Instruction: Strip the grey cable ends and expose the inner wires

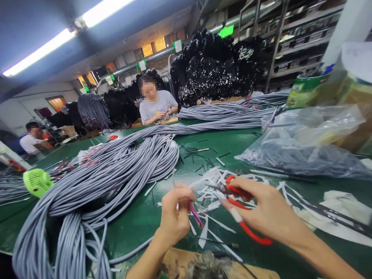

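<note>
Pinched between the fingers of my left hand (175, 210) is a grey cable, its thin red, blue and purple wires (195, 214) sticking out below the fingertips. The cable's grey sheath (135, 251) runs off to the left behind my wrist. My right hand (260, 204) grips red-handled cutting pliers (250, 233), whose jaws point left toward the wires, apart from them. Under both hands lie white strips (210, 194) of scrap. A large bundle of grey cables (112, 185) is heaped to the left of my left hand.
A wooden board (174, 266) with a dark fixture lies at the front edge. On the right are a clear plastic bag (304, 146), a green can (305, 90) and a white cloth (345, 208). A green fan (37, 182) stands left. A co-worker (156, 101) sits across the table.
</note>
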### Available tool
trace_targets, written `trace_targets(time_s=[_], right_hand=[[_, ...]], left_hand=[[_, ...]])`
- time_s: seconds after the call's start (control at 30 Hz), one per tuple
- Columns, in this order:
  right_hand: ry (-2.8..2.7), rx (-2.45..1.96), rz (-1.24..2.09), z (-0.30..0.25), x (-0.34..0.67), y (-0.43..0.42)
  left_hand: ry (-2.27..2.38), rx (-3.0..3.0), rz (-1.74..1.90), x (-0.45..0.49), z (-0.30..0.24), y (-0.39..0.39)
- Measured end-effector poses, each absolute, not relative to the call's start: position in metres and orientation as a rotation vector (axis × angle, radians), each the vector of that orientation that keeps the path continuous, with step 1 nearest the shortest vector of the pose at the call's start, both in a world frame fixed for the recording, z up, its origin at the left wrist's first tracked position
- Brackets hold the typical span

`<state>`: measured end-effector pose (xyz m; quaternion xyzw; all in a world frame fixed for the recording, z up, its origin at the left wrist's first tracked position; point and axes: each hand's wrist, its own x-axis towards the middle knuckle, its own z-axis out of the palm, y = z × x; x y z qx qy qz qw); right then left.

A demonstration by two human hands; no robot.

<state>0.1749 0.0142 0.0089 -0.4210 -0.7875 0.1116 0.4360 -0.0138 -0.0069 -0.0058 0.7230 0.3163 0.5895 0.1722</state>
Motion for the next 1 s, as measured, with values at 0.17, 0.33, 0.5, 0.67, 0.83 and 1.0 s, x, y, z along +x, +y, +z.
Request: trace_targets(time_s=[0.17,0.33,0.5,0.67,0.83,1.0], right_hand=[[-2.093,-0.969,0.300,0.007,0.166,0.006],[-2.098,-0.969,0.337,0.006,0.166,0.005],[-2.126,-0.889,0.383,0.010,0.166,0.003],[-2.130,-0.855,0.400,0.007,0.165,0.002],[-2.071,-0.953,0.312,0.000,0.165,0.004],[-1.852,-1.038,0.440,0.003,0.165,0.007]], left_hand=[[0.758,2.265,1.698,-0.014,0.002,-0.010],[0.739,2.331,1.625,-0.015,0.000,-0.011],[0.680,2.444,1.637,-0.013,-0.002,-0.010],[0.674,2.510,1.577,-0.011,-0.001,-0.010],[0.672,2.512,1.531,-0.012,-0.001,-0.011],[0.696,2.360,1.551,-0.009,0.001,-0.013]])
